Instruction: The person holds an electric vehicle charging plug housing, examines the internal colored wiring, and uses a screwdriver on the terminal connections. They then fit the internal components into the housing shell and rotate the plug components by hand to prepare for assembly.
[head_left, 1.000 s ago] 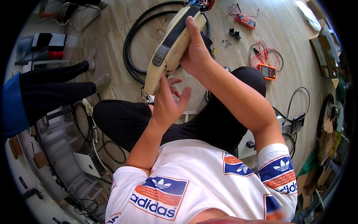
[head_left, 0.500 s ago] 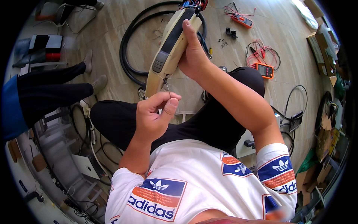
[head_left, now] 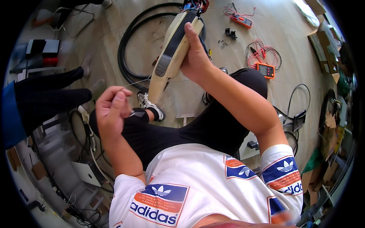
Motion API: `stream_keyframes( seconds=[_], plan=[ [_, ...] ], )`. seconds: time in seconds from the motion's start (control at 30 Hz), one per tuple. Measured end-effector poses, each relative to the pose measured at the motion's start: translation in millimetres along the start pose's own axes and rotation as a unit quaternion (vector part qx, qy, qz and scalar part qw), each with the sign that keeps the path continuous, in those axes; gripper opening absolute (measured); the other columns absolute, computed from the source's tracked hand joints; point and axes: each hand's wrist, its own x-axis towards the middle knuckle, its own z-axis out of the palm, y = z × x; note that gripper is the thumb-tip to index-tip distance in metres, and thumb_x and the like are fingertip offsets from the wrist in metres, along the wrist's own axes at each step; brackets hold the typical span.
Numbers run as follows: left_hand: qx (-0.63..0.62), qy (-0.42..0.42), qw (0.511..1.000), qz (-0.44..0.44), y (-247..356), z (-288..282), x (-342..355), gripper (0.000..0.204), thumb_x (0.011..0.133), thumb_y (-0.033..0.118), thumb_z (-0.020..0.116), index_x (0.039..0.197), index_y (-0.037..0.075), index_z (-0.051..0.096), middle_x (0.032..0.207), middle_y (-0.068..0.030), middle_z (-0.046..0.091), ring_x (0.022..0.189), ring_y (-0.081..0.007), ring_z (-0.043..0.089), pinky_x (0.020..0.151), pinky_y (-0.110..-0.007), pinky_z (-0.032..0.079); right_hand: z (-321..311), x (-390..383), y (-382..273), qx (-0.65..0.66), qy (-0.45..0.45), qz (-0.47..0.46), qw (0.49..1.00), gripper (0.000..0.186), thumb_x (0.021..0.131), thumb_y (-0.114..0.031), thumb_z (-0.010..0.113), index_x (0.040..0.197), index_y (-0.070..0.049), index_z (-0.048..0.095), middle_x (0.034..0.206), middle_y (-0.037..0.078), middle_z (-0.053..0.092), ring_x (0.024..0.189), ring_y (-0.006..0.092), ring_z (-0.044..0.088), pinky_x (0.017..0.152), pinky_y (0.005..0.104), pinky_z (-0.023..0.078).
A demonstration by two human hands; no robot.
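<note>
My right hand [head_left: 197,57] is closed round a long cream housing [head_left: 175,60] with a black strip and a grey ridged button, held upright above my lap, coloured wires [head_left: 192,5] bunched at its top end. My left hand [head_left: 114,108] is closed on a thin wire [head_left: 135,83], pinched at the fingertips, which stretches to the lower left side of the housing. A thick black cable [head_left: 123,45] lies coiled on the floor behind the housing.
Two orange multimeters [head_left: 265,71] [head_left: 241,21] with leads, small black parts [head_left: 230,33] and screws lie on the tiled floor. Another person's dark-trousered legs [head_left: 53,98] are at left. Cardboard boxes [head_left: 319,49] line the right; cables and a small black device [head_left: 299,119] lie nearer.
My left hand has left the housing's lower end and moved down and leftward, drawing the thin wire out from it. The housing has shifted slightly left and down, still in my right hand.
</note>
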Motion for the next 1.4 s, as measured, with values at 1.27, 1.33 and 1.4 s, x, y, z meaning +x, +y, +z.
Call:
stream_keyframes(
  seconds=[1.27,1.33,1.4],
  plan=[
    [0.062,-0.060,0.993,-0.076,-73,38,-6,0.041,0.090,0.005,0.070,0.124,-0.003,0.051,0.102,-0.0092,0.064,0.089,-0.0161,0.062,0.081,-0.029,0.050,-3,-16,28,-0.082,0.073,-0.030,0.993,0.073,0.077,-0.067,0.072,0.119,-0.010,0.057,0.098,0.004,0.061,0.089,0.0150,0.058,0.082,0.0358,0.049],
    [0.060,-0.102,0.991,-0.067,-73,36,-2,0.040,0.089,0.004,0.070,0.124,-0.003,0.051,0.101,-0.0095,0.063,0.086,-0.0139,0.060,0.078,-0.027,0.048,-2,-19,23,-0.053,0.059,-0.053,0.995,0.080,0.074,-0.068,0.075,0.123,-0.007,0.055,0.105,0.007,0.060,0.096,0.0175,0.058,0.086,0.0374,0.048],
    [0.075,-0.100,0.990,-0.060,-76,39,-5,0.039,0.089,0.003,0.070,0.123,-0.003,0.052,0.101,-0.0096,0.063,0.086,-0.0135,0.059,0.078,-0.027,0.047,-3,-25,25,-0.036,0.060,-0.044,0.997,0.086,0.071,-0.066,0.078,0.125,-0.004,0.053,0.110,0.010,0.060,0.102,0.0205,0.057,0.089,0.0397,0.048]
  ],
)
